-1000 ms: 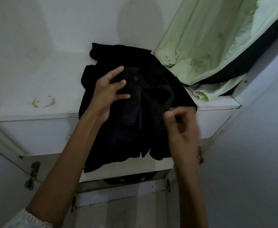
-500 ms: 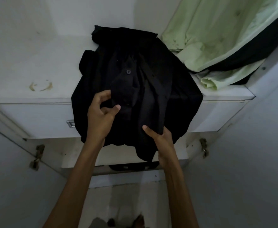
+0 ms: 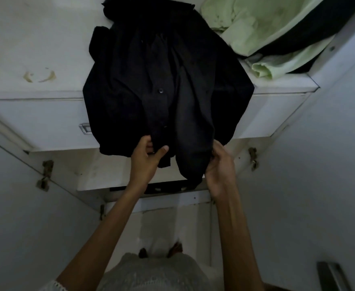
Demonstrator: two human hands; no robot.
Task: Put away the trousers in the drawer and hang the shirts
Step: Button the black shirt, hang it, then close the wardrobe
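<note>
black shirt (image 3: 172, 80) draped over shelf (image 3: 35, 49) edge, hanging across drawer front (image 3: 35, 122), hiding part of handle (image 3: 85, 128); left hand (image 3: 146, 159) pinches hem, right hand (image 3: 219, 171) curled round hem; green shirt (image 3: 256, 28) touching on right

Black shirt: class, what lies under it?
The black shirt lies on the white shelf, hanging over the drawer front and part of its handle. Anything beneath it is hidden.

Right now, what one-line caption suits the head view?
Left hand and right hand pinch the hem of a black shirt draped over a white ledge, green shirt beside it.
</note>
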